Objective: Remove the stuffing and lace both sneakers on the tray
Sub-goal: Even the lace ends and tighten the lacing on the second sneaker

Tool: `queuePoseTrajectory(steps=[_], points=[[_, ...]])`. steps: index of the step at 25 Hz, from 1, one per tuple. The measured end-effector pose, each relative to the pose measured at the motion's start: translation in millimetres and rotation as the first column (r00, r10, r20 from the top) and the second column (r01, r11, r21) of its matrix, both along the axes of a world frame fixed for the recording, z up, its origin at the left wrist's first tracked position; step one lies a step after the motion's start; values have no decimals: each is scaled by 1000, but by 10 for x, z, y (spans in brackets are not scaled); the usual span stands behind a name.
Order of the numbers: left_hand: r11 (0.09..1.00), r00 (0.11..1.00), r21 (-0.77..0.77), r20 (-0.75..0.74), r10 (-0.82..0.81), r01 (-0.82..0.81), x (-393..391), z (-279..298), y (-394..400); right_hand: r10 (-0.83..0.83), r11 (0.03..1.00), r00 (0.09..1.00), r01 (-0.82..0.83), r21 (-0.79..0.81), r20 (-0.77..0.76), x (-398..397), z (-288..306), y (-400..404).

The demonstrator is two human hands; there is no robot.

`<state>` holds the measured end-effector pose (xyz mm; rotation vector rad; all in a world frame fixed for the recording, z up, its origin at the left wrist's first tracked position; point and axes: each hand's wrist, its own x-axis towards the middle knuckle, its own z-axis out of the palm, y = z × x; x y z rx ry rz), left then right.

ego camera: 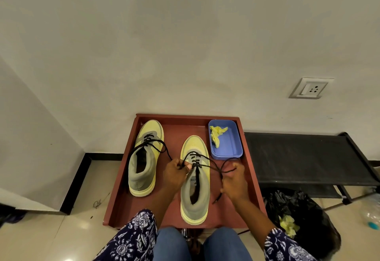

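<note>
Two yellow-and-grey sneakers stand on a reddish-brown tray (254, 180), toes toward the wall. The left sneaker (145, 158) has a black lace threaded through it, its ends trailing loose over both sides. The right sneaker (195, 180) is laced partway with a black lace (211, 167). My left hand (175, 173) pinches one end of that lace at the sneaker's left side. My right hand (234, 181) grips the other end to the sneaker's right, with the tip hanging below the fist. Crumpled yellow stuffing (217, 135) lies in a blue tub (230, 147).
The blue tub sits in the tray's far right corner. A black low rack (304, 156) stands right of the tray, with a black bag (302, 215) holding yellow scraps beside it. A wall with a socket (310, 88) is directly behind. My knees are at the tray's near edge.
</note>
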<state>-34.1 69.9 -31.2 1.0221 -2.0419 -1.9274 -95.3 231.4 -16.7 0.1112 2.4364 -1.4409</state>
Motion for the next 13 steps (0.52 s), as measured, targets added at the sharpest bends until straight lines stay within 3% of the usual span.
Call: queuePoseTrajectory(steps=[1,3,4,6,9,11,13], points=[[1000,1000,12,-9,-1,1,-1,-5,-2,-64,997,997,62,43,44,-11,11,-8],[1000,1000,26,-13,-1,1,-2,-11,-9,-134,964,991,132,231,-7,-19,72,-43],[1000,1000,29,-13,2,-2,-2,-10,-10,-78,947,995,94,308,-63,-13,126,-80],[999,1000,43,-22,8,-7,-5,-4,-7,196,918,973,-137,373,-125,-49,154,-185],[999,999,53,-33,8,-6,-11,1,-10,551,757,833,-481,443,-37,-93,118,-335],[999,999,50,-36,10,-8,-22,30,-2,604,698,797,-518,495,-18,-112,90,-402],[999,999,48,-38,15,-13,-29,47,4,593,717,804,-504,482,-41,-124,87,-438]])
